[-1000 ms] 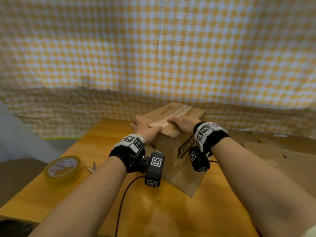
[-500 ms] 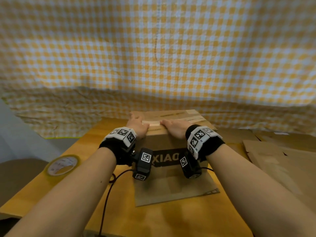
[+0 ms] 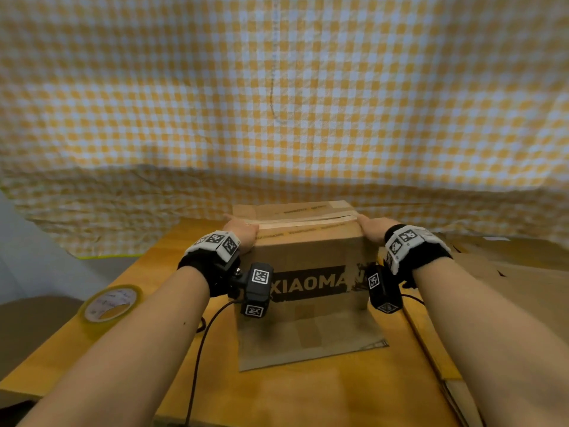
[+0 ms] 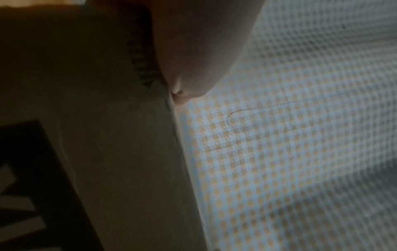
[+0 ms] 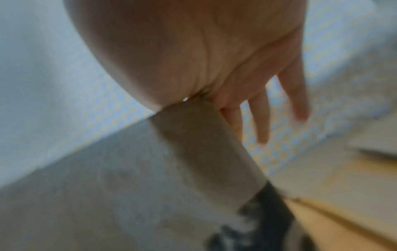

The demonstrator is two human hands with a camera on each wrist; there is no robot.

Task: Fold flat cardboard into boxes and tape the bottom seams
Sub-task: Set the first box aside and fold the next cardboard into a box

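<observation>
Our R wrist cam shows right hand (image 5: pixel 214 59) fingers straight past box (image 3: pixel 308 257) corner, left hand (image 3: pixel 243 234) grip unclear; wooden table (image 3: pixel 277 396), gingham backdrop (image 3: pixel 277 103) w/ tape roll (image 3: pixel 110 303)

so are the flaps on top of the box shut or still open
Shut. On the box both top flaps lie flat and meet along a seam covered by a tape strip. The left hand and right hand press its ends.

A makeshift packing station set up indoors: a wooden table (image 3: pixel 308 392) backed by a hung yellow gingham cloth (image 3: pixel 277 103), with a roll of tape (image 3: pixel 110 303), flattened cardboard sheets (image 3: pixel 508 278) and a printed carton (image 3: pixel 311 272).
</observation>
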